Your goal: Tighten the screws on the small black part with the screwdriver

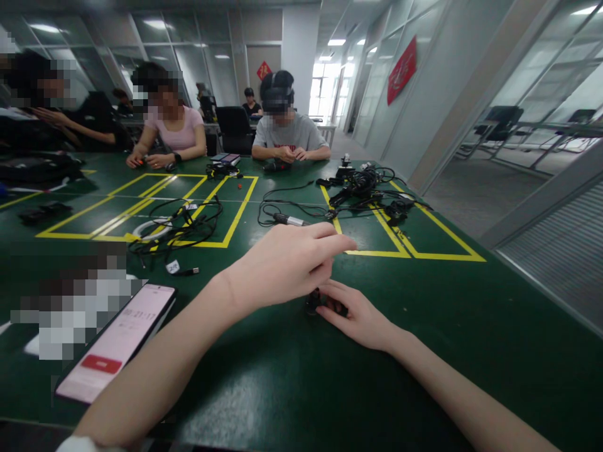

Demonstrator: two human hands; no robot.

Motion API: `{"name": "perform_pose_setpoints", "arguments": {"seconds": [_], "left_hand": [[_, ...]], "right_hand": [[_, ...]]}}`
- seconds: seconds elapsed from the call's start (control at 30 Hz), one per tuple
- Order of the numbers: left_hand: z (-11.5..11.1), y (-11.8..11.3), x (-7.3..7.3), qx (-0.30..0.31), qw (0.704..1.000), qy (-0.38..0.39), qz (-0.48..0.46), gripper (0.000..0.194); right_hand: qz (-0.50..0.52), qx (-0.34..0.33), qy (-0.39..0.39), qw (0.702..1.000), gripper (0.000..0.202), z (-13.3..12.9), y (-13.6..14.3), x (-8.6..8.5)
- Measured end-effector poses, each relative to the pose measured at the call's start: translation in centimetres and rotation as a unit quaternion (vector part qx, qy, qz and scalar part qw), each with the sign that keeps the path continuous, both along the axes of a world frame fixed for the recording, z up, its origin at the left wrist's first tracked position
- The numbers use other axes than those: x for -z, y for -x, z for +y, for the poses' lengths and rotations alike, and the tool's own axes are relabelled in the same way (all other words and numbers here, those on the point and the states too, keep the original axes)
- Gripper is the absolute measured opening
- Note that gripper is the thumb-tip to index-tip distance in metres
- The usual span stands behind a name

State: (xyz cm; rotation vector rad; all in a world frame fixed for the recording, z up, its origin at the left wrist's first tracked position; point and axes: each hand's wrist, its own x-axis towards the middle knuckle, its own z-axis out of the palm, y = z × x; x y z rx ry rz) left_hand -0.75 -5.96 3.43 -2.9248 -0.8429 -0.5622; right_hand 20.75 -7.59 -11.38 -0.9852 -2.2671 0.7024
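A small dark object (312,302) rests low over the green table in front of me, mostly covered by my hands. My right hand (360,317) is closed around it from the right, thumb on the near side and fingers on the far side. Just above and to the left is my left hand (294,260), with its back towards me. Its fingers are bent, the uppermost one reaching right; the thumb and whatever the fingertips grip are hidden. The kind of dark object cannot be made out.
A phone (117,345) showing a timer lies at left. Black cables (188,220) and a cable heap (360,185) lie farther back among yellow tape outlines (242,213). A silver-and-black tool (289,220) lies behind my left hand. Several people sit across the green table (400,389).
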Motion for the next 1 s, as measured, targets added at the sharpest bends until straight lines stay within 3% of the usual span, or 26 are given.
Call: {"name": "perform_pose_setpoints", "arguments": {"seconds": [0.23, 0.43, 0.63, 0.8, 1.0], "left_hand": [[-0.06, -0.06, -0.05, 0.027, 1.000, -0.003, 0.002, 0.038], [-0.09, -0.08, -0.04, -0.013, 1.000, -0.009, 0.008, 0.037], [-0.02, -0.17, -0.16, 0.013, 1.000, -0.001, 0.005, 0.040], [0.17, -0.17, 0.07, -0.023, 1.000, -0.011, -0.004, 0.045], [0.27, -0.08, 0.05, 0.023, 1.000, -0.010, -0.016, 0.054]], "right_hand": [[0.018, 0.000, -0.004, 1.000, 0.011, -0.03, 0.06, 0.03], [0.001, 0.002, -0.001, 1.000, 0.015, -0.03, 0.01, -0.06], [0.004, 0.000, 0.000, 1.000, 0.010, -0.03, 0.01, -0.16], [-0.002, 0.000, 0.008, 1.000, 0.013, -0.05, 0.02, -0.32], [0.007, 0.002, 0.006, 1.000, 0.014, -0.17, 0.00, -0.41]]}}
